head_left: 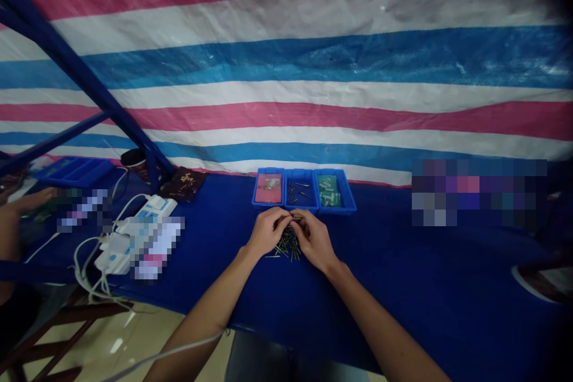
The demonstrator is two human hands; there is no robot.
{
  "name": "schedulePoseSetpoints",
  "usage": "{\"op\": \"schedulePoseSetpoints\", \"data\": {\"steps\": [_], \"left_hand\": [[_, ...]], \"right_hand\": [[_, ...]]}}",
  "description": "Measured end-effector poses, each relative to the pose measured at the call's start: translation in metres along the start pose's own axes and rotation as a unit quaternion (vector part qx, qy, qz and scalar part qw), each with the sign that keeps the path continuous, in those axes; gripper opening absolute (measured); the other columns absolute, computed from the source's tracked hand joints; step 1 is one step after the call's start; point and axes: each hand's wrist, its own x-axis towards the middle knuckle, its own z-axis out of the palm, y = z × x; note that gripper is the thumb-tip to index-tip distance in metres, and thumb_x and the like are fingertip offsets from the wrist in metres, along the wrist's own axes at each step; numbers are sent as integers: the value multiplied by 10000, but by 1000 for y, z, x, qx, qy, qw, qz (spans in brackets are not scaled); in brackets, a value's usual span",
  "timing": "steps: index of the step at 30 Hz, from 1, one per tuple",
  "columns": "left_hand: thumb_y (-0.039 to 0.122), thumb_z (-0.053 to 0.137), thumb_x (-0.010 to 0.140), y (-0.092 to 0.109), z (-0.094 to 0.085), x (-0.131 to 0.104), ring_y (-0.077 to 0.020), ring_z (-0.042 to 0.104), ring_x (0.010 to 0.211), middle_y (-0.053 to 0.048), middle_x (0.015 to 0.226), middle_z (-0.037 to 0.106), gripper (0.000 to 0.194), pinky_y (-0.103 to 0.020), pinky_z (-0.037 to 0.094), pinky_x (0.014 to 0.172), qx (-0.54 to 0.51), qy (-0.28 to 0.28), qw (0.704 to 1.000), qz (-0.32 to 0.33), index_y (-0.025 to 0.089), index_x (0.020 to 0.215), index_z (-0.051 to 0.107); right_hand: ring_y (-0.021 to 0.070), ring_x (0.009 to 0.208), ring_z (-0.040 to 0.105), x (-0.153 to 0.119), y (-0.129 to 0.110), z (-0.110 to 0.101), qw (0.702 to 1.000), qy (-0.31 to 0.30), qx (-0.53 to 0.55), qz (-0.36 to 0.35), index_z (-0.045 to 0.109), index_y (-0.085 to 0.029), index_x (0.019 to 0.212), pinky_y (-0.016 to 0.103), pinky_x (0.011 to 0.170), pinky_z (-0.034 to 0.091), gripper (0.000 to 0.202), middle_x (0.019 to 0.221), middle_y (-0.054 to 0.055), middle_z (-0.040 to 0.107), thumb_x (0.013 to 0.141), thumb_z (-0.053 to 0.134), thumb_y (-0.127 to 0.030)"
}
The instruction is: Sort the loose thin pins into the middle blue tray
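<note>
Metal pins (pixel 289 247) lie heaped on the blue tabletop (pixel 385 262) below the left hand (pixel 269 231) and right hand (pixel 316 240), both curled, seemingly fingering one pin (each hand's grip is unclear); such slenderness calls for fingertip precision.

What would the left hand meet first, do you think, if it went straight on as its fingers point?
Most likely the right hand, whose fingertips are close by; any gap is unclear.
</note>
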Motion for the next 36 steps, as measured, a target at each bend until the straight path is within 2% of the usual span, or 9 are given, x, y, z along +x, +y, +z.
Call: {"op": "schedulePoseSetpoints", "data": {"steps": [3, 9, 15, 23, 31, 36], "left_hand": [[328, 526, 978, -1, 1, 0, -133, 532, 637, -25, 729, 619, 248, -236, 410, 627, 0, 0, 1000, -9, 161, 870, 675], [330, 506, 987, 1, 1, 0, -141, 569, 679, -41, 774, 656, 270, -234, 426, 652, -14, -4, 1000, -9, 165, 868, 684], [258, 520, 981, 0, 2, 0, -139, 608, 725, -31, 788, 664, 217, -230, 446, 694, -16, -3, 1000, 5, 166, 874, 684], [265, 545, 974, -1, 2, 0, -140, 615, 716, -27, 763, 663, 205, -235, 457, 698, -7, -4, 1000, 16, 167, 865, 689], [272, 533, 981, -1, 2, 0, -138, 606, 707, -31, 757, 656, 223, -239, 451, 697, -10, -10, 1000, 19, 163, 860, 686], [279, 534, 980, -2, 3, -1, -143, 607, 714, -36, 768, 659, 220, -242, 455, 697, -10, -13, 1000, 20, 164, 864, 682]], "right_hand": [[186, 825, 660, -1, 2, 1, 1000, 8, 0, -10, 643, -240, 1093, 293, 735, 508, 202, 986, 46, 701, 991, 473, -282], [171, 642, 644, -1, 4, 0, 999, 29, -5, 16, 691, -231, 1014, 281, 641, 499, 205, 775, 18, 695, 986, 502, -303], [176, 703, 664, 0, 4, -1, 999, 36, -11, 9, 692, -215, 951, 267, 668, 492, 220, 804, 28, 711, 986, 494, -304], [160, 664, 615, 1, 5, 0, 997, 35, -69, 7, 635, -203, 838, 248, 636, 407, 298, 721, 17, 655, 1013, 443, -350], [108, 484, 450, 1, 8, 2, 993, 37, -113, 12, 483, -200, 646, 238, 534, 292, 470, 534, -25, 494, 1032, 378, -447], [99, 464, 435, 2, 11, 2, 993, 43, -102, 32, 474, -187, 590, 248, 522, 259, 516, 507, -29, 442, 1023, 395, -457]]}}
